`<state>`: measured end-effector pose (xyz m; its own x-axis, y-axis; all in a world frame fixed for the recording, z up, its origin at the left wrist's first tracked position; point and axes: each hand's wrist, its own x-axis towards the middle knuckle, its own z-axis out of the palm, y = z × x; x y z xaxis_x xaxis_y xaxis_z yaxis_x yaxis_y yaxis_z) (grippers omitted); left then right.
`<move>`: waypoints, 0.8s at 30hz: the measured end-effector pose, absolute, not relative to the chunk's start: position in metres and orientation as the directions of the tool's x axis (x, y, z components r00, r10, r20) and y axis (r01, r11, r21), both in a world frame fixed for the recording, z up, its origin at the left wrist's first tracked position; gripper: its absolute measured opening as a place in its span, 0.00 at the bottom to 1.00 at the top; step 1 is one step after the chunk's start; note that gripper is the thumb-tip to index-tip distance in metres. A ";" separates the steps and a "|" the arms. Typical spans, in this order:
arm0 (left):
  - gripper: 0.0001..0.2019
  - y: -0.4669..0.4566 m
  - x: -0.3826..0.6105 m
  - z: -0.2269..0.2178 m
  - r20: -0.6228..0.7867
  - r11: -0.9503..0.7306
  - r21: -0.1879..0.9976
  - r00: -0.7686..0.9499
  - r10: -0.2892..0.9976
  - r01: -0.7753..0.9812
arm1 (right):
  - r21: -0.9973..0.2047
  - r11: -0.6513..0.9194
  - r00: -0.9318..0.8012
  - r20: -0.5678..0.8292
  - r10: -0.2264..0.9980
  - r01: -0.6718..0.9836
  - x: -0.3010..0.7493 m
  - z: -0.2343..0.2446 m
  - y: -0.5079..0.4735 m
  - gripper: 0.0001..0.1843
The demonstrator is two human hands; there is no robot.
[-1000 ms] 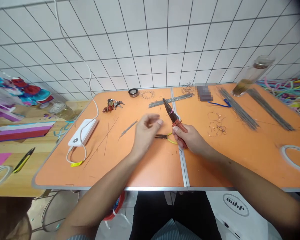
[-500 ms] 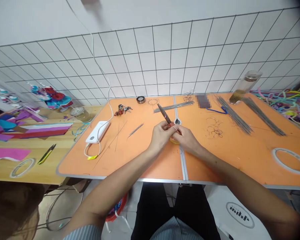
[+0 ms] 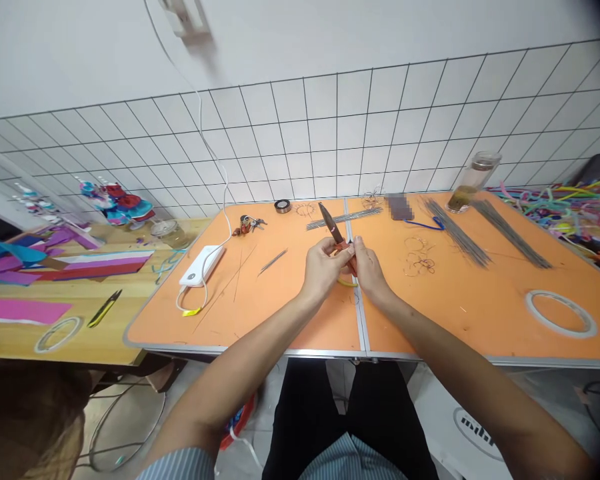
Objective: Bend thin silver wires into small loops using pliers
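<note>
A white tiled wall (image 3: 330,133) is rising behind an orange folding surface (image 3: 290,327), and a wooden bench (image 3: 100,340) is standing to its left, carrying pink and striped paper (image 3: 95,265). On the orange surface, long bundles of wire (image 3: 457,241) are lying towards the right, with a glass jar (image 3: 473,181), a tape ring (image 3: 560,313) and bent wire shapes (image 3: 420,263) near them. A white power bank (image 3: 201,265) and keys (image 3: 247,225) are sitting left of centre. The person's arms (image 3: 240,393) are reaching in from the near edge, and the hands are meeting over the centre seam (image 3: 363,327). The left hand (image 3: 323,270) and the right hand (image 3: 369,270) are both closing their grip on red-handled pliers (image 3: 331,223), whose dark nose is pointing up and away, just above the surface. A yellow handle (image 3: 347,283) is showing just beneath the hands.
</note>
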<state>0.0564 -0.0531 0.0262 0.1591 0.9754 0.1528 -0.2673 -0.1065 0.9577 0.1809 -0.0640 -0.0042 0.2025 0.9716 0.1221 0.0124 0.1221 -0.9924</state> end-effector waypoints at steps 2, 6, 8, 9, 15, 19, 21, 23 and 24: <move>0.18 -0.054 0.060 0.026 0.150 -0.098 0.947 0.152 0.977 -0.305 | -0.989 0.134 0.243 0.145 0.959 0.063 0.181 -0.005 -0.062 0.38; 0.23 -0.059 0.071 0.022 0.109 -0.048 0.910 0.127 0.986 -0.412 | -0.962 0.200 0.300 0.249 0.921 0.184 0.182 -0.006 -0.057 0.32; 0.26 -0.064 0.080 0.017 0.042 0.009 0.887 0.100 0.994 -0.462 | -0.938 0.243 0.333 0.317 0.888 0.245 0.183 -0.007 -0.055 0.26; 0.26 -0.067 0.085 0.014 0.007 0.039 0.879 0.095 0.995 -0.474 | -0.926 0.259 0.346 0.346 0.872 0.274 0.183 -0.007 -0.054 0.22; 0.18 -0.065 0.104 0.001 -0.012 0.020 0.920 0.022 1.000 -0.392 | -0.880 0.264 0.388 0.420 0.821 0.394 0.173 -0.012 -0.057 0.14; 0.14 -0.052 0.093 -0.002 0.123 -0.130 0.968 -0.043 0.991 -0.216 | -0.870 0.217 0.402 0.409 0.819 0.443 0.164 -0.013 -0.062 0.13; 0.14 -0.044 0.081 -0.001 0.169 -0.170 0.977 -0.018 0.986 -0.133 | -0.868 0.202 0.374 0.391 0.841 0.453 0.165 -0.012 -0.065 0.12; 0.14 -0.037 0.068 0.002 0.179 -0.178 0.978 0.005 0.984 -0.113 | -0.877 0.188 0.353 0.362 0.862 0.442 0.171 -0.009 -0.068 0.10; 0.15 -0.033 0.062 0.005 0.177 -0.173 0.977 0.024 0.984 -0.124 | -0.888 0.180 0.348 0.344 0.872 0.424 0.174 -0.006 -0.068 0.11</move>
<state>0.0621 -0.0332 0.0051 0.0244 0.9839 0.1771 -0.1244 -0.1728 0.9771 0.1742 -0.0685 -0.0059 0.3484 0.8721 0.3435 0.4241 0.1802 -0.8875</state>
